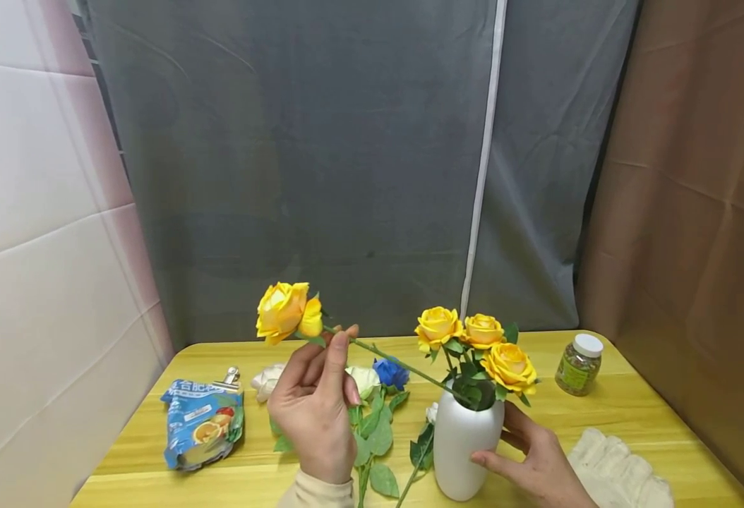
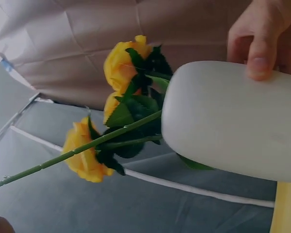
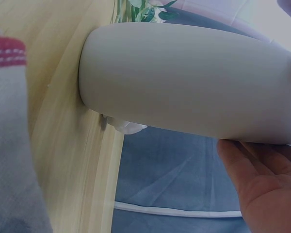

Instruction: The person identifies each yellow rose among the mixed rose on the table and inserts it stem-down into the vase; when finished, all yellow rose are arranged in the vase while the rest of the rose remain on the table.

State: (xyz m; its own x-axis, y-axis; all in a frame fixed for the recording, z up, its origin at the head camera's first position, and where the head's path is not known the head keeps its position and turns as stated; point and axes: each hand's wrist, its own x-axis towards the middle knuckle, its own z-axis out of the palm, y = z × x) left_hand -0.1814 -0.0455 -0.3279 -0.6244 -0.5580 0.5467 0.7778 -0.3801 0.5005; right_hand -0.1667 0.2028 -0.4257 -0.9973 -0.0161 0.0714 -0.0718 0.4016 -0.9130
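My left hand (image 1: pixel 318 406) pinches the green stem of a yellow rose (image 1: pixel 282 312) between thumb and fingers. The bloom leans out to the left, and the stem's lower end reaches into the mouth of a white vase (image 1: pixel 467 448). How deep it goes is hidden. Several yellow roses (image 1: pixel 483 330) stand in the vase, their leaves crowding its opening. On the vase's right side, my right hand (image 1: pixel 540 458) holds it with the thumb in front and the fingers behind. The right wrist view shows the vase (image 3: pixel 184 80) upright on the wooden table.
Left of the vase lie a blue rose (image 1: pixel 391 374), white roses (image 1: pixel 269 381) and leafy stems (image 1: pixel 378 434). A blue fruit-printed bag (image 1: pixel 203 427) with a metal clip (image 1: pixel 231 379) sits at left. At right are a white-lidded jar (image 1: pixel 579 365) and a pale cloth glove (image 1: pixel 620 469).
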